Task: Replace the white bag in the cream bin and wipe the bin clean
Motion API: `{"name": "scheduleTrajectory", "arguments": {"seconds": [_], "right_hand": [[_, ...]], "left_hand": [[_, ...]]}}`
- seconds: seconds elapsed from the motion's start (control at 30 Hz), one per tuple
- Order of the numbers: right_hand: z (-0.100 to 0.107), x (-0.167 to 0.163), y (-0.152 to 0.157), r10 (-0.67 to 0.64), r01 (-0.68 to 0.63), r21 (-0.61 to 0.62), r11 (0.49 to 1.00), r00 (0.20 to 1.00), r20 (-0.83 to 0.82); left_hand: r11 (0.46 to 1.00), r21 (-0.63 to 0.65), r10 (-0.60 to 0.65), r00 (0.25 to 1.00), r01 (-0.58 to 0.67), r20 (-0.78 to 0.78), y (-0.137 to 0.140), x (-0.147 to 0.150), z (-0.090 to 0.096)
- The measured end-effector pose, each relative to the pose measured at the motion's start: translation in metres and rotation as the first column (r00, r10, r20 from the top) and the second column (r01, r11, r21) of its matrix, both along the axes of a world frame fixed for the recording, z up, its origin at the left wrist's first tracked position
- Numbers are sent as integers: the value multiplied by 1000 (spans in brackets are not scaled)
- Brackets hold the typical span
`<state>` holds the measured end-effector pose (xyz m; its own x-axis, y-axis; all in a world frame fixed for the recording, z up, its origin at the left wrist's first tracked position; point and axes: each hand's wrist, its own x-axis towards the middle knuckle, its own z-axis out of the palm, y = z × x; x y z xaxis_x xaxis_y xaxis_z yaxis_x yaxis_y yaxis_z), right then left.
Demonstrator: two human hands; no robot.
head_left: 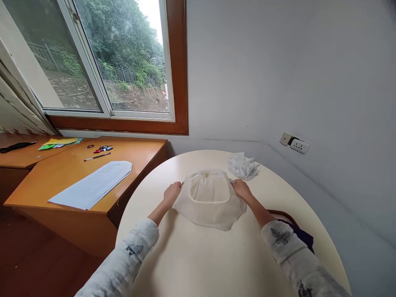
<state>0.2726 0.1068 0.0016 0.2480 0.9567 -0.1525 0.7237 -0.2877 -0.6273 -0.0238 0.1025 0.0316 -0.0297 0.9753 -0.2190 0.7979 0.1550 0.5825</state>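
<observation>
A thin, translucent white bag-like sheet (213,212) lies spread on the round table. A pale rounded-rectangle outline shows in its upper part, with gathered folds running to a bunched point at the far side. Whether the outline is a container under the film or part of the sheet, I cannot tell. My left hand (173,193) is closed on the left edge of the sheet. At the opposite edge, the fingers of my right hand (241,190) are pinched on the material. Both arms reach forward in white, insect-patterned sleeves.
A crumpled heap of clear plastic (243,166) lies at the far right of the cream round table (198,264). Something dark purple (301,237) shows beyond my right forearm. The wooden desk (145,150) at left bears papers (95,183), a pen (97,156) and small items.
</observation>
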Motion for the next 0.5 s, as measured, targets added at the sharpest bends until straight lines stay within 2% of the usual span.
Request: {"name": "scheduleTrajectory", "arguments": {"seconds": [0.13,0.27,0.43,0.5], "right_hand": [[-4,-7,-13,-1,-9,80,997,992,128],[-4,-8,-20,38,-60,185,981,992,121],[19,3,-29,23,-22,400,916,1000,2],[30,4,-42,83,18,483,875,979,-187]], "left_hand": [[993,99,-54,994,64,-97,-8,1,-13],[966,227,-115,992,123,-45,-12,-6,-17],[900,426,-160,980,96,116,-17,-27,3],[882,459,-237,942,107,237,-27,-30,13]]}}
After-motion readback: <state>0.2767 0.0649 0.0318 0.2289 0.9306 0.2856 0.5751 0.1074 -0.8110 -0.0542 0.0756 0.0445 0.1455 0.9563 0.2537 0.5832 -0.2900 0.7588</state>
